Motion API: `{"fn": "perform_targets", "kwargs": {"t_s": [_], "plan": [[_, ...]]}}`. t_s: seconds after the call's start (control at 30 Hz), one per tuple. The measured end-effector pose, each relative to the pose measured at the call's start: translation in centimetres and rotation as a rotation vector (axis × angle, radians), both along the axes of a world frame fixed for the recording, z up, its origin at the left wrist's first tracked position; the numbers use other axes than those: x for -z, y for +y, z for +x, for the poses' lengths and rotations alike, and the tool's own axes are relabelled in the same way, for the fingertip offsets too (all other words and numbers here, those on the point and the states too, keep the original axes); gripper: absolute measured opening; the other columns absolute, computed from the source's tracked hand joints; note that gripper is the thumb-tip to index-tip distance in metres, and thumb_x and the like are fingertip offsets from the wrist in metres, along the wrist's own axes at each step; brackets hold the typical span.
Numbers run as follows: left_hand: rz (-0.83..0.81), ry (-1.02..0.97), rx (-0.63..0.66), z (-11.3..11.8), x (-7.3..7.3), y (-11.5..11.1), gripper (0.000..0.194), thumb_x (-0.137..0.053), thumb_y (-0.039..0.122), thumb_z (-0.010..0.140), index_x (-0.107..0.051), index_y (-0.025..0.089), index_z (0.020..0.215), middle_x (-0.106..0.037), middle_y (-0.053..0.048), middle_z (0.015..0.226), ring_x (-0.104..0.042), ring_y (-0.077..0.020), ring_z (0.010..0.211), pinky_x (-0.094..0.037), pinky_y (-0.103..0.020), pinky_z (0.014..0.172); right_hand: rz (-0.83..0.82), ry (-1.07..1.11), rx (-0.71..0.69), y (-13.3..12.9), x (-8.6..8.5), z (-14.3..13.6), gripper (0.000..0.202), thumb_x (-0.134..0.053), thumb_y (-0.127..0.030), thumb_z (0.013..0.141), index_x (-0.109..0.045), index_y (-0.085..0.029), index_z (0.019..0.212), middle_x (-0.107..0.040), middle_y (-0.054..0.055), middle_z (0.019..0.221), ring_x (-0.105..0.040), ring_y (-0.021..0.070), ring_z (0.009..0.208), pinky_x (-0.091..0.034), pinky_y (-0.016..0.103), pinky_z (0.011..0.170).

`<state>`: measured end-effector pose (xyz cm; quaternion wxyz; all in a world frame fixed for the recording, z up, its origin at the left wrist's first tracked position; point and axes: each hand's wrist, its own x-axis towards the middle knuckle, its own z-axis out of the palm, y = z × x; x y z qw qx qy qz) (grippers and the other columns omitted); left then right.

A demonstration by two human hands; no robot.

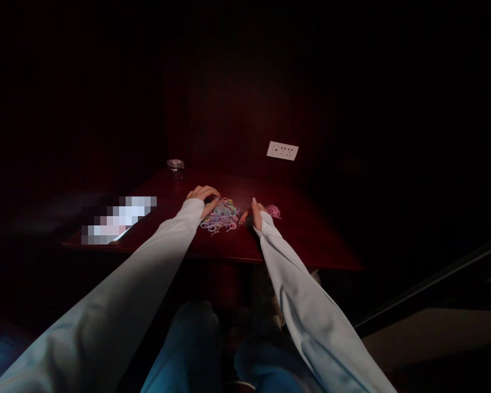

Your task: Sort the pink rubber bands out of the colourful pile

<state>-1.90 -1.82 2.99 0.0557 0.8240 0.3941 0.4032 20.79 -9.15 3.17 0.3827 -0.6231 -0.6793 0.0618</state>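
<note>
A loose heap of thin, pastel-coloured elastic hair ties lies on the dark red table. My left hand rests at the heap's upper left edge, its fingers curved and apart, with the thumb touching the ties. On the other side, my right hand has its thumb raised and its fingers pointing toward the heap's right edge; I see nothing held in it. Just right of that hand sits a smaller cluster of pink hair ties, partly hidden behind it.
A bright phone-like screen, blurred out, lies at the table's left. Near the back left stands a small clear lidded jar. A white power socket is on the back wall. The table's front edge runs above my knees.
</note>
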Motion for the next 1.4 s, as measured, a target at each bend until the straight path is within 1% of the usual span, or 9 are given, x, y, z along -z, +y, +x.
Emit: {"fn": "perform_targets", "kwargs": {"t_s": [0.07, 0.17, 0.3, 0.43, 0.57, 0.77, 0.93, 1.23, 1.4], "plan": [[-0.002, 0.002, -0.054, 0.0, -0.1, -0.2, 0.017, -0.057, 0.033, 0.090, -0.071, 0.028, 0.097, -0.071, -0.002, 0.114, -0.057, -0.0254, 0.109, -0.041, -0.041, 0.096, -0.052, -0.020, -0.006, -0.5, -0.2, -0.3, 0.080, -0.016, -0.063, 0.102, -0.081, -0.024, 0.077, -0.068, 0.005, 0.075, -0.062, 0.0163, 0.082, -0.046, 0.029, 0.086], [-0.003, -0.023, -0.118, -0.1, -0.2, -0.3, 0.015, -0.057, 0.031, 0.089, -0.070, 0.028, 0.095, -0.071, -0.002, 0.112, -0.056, -0.0260, 0.106, -0.040, -0.041, 0.093, -0.027, -0.081, -0.073, -1.1, -0.3, -0.6, 0.070, -0.028, -0.066, 0.100, -0.081, -0.026, 0.079, -0.069, 0.005, 0.086, -0.061, 0.0170, 0.088, -0.045, 0.030, 0.090], [-0.017, -0.058, -0.183, -0.3, -0.1, 0.1, 0.013, -0.058, 0.030, 0.089, -0.070, 0.028, 0.091, -0.071, -0.002, 0.109, -0.056, -0.0261, 0.103, -0.040, -0.040, 0.090, -0.021, -0.073, -0.141, -1.1, -0.1, -0.6, 0.067, -0.025, -0.064, 0.101, -0.081, -0.029, 0.093, -0.069, 0.004, 0.091, -0.059, 0.0159, 0.092, -0.045, 0.028, 0.089], [-0.028, -0.052, -0.184, -0.3, 0.0, 0.3, 0.013, -0.057, 0.030, 0.090, -0.070, 0.028, 0.091, -0.070, -0.002, 0.107, -0.056, -0.0260, 0.102, -0.040, -0.039, 0.089, -0.014, -0.022, -0.122, -0.5, 0.2, -0.2, 0.069, -0.018, -0.061, 0.103, -0.080, -0.030, 0.099, -0.070, 0.003, 0.098, -0.057, 0.0164, 0.098, -0.044, 0.030, 0.095], [-0.038, -0.039, -0.176, -0.3, 0.0, 0.3, 0.012, -0.058, 0.030, 0.090, -0.070, 0.028, 0.091, -0.070, -0.002, 0.107, -0.057, -0.0258, 0.101, -0.040, -0.039, 0.089, 0.021, -0.071, -0.127, -0.5, 0.0, -0.2, 0.071, -0.015, -0.053, 0.106, -0.079, -0.029, 0.091, -0.071, 0.003, 0.091, -0.056, 0.0184, 0.099, -0.042, 0.031, 0.096], [-0.031, -0.024, -0.176, -0.1, -0.1, 0.3, 0.014, -0.057, 0.030, 0.090, -0.070, 0.028, 0.090, -0.070, -0.002, 0.106, -0.057, -0.0257, 0.102, -0.039, -0.039, 0.092, 0.113, -0.388, -0.225, -2.1, -0.9, -1.5, 0.044, -0.038, -0.044, 0.104, -0.076, -0.023, 0.096, -0.072, 0.006, 0.094, -0.054, 0.0212, 0.097, -0.039, 0.034, 0.089], [-0.050, 0.025, -0.158, -0.1, -0.1, 0.4, 0.015, -0.057, 0.031, 0.089, -0.071, 0.027, 0.091, -0.070, -0.002, 0.104, -0.057, -0.0251, 0.102, -0.039, -0.038, 0.092, 0.086, -0.431, -0.327, -2.2, -1.0, -2.3, 0.041, -0.041, -0.042, 0.104, -0.078, -0.024, 0.101, -0.074, 0.004, 0.111, -0.052, 0.0210, 0.102, -0.039, 0.034, 0.089], [-0.046, 0.025, -0.165, -0.1, -0.1, 0.4, 0.015, -0.058, 0.030, 0.088, -0.072, 0.026, 0.089, -0.072, -0.002, 0.103, -0.058, -0.0241, 0.100, -0.039, -0.037, 0.090, 0.080, -0.312, -0.182, -0.9, -0.1, -1.8, 0.045, -0.034, -0.040, 0.107, -0.074, -0.027, 0.121, -0.072, 0.002, 0.123, -0.048, 0.0216, 0.107, -0.039, 0.037, 0.094], [-0.054, 0.013, -0.181, 0.2, -0.4, -0.2, 0.014, -0.058, 0.028, 0.088, -0.072, 0.025, 0.086, -0.072, -0.002, 0.102, -0.058, -0.0238, 0.100, -0.038, -0.036, 0.090, 0.126, -0.357, -0.250, -1.9, -0.8, -1.9, 0.042, -0.037, -0.038, 0.106, -0.074, -0.026, 0.121, -0.071, 0.004, 0.119, -0.049, 0.0216, 0.106, -0.040, 0.037, 0.095]]}}
